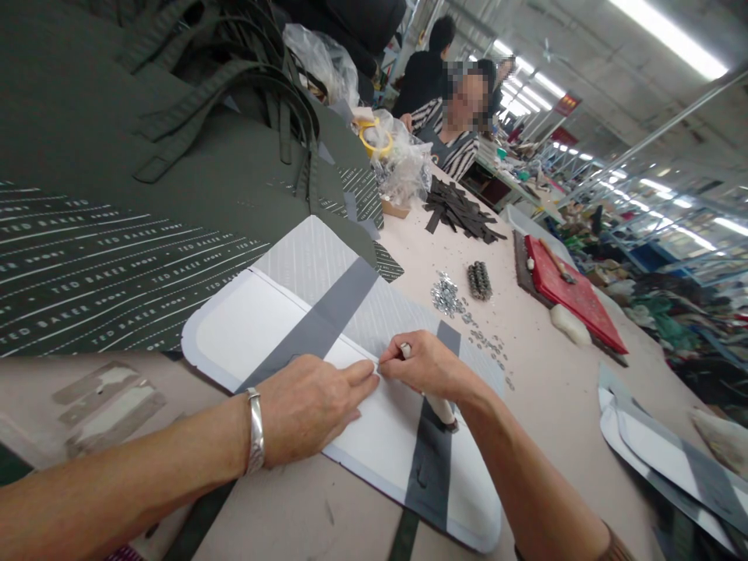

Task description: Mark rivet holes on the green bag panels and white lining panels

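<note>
Head view: rivets [446, 294] beside plastic bag [403, 160]

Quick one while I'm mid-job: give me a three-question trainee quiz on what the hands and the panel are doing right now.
1. True or false: the left hand lies flat on the white panel.
2. What does the right hand hold? A) scissors B) a white-handled tool C) a tape roll
3. How many grey straps cross the panel?

Key: 1 true. 2 B. 3 two.
</note>
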The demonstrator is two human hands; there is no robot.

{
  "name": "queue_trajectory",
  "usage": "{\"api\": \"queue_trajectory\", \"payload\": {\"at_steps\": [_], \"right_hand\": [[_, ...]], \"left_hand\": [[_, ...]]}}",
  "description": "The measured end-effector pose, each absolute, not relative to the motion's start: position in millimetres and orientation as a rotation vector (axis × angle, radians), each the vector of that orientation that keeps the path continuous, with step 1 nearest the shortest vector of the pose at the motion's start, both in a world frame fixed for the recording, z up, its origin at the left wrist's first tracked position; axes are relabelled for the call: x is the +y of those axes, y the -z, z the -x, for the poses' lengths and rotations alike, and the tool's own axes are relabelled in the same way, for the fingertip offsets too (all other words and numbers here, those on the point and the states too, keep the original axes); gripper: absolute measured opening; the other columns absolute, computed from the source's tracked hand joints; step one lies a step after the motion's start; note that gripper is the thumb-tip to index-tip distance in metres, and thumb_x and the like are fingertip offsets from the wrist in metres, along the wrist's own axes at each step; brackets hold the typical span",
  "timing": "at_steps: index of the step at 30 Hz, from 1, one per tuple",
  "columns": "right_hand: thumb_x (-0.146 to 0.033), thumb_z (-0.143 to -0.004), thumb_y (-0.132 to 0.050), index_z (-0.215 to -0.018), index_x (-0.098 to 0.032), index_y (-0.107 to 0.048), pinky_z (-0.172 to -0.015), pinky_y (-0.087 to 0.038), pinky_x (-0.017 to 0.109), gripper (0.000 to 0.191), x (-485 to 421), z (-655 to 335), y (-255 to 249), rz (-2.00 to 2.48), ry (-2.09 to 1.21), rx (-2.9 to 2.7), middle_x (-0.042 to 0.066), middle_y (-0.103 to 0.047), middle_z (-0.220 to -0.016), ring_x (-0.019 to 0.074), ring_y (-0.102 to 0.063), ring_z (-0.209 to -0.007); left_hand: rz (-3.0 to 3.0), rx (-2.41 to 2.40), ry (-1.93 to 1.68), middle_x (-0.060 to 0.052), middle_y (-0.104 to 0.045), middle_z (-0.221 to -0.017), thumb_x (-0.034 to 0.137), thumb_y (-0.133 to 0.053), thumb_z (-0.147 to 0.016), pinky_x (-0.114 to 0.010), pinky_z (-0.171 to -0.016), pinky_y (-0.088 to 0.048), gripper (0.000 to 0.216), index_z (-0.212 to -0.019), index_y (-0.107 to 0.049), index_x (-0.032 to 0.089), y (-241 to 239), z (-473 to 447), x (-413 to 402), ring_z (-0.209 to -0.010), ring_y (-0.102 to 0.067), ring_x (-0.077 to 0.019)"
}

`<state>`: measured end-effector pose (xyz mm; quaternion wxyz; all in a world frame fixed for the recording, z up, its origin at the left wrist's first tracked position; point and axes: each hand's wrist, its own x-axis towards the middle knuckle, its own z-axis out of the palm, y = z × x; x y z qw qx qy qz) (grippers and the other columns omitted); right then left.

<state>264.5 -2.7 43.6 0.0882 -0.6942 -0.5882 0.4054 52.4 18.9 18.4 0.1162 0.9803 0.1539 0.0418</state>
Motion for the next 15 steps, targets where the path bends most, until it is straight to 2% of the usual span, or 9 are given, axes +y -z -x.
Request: {"api": "queue_trajectory", "payload": {"at_steps": [6,15], "right_hand": [[-0.015,-0.068,-0.058,-0.072,-0.015,-0.072,-0.044,-0.031,0.019,0.015,5,-261,-47,2.13,-1.241,-1.782,-0.005,-0.056,-0.055,0.0065,-0.044,-0.048],[-0.01,-0.064,-0.056,-0.074,-0.014,-0.07,-0.041,-0.03,0.018,0.017,20,-259,-59,2.092,-1.53,-1.738,-0.008,-0.048,-0.044,0.0061,-0.042,-0.041]], "left_hand": [[-2.885,0.43,-0.103,-0.005,-0.061,-0.123,0.028,-0.051,-0.094,-0.032,-0.051,-0.046,0.036,-0.129,-0.049,0.022,-20,-53,20,-0.082,-0.069,-0.0199],[-2.877,0.432,-0.061,-0.006,-0.06,-0.126,0.028,-0.05,-0.094,-0.033,-0.052,-0.048,0.036,-0.13,-0.051,0.021,-23,-53,20,-0.083,-0.069,-0.0209]]}}
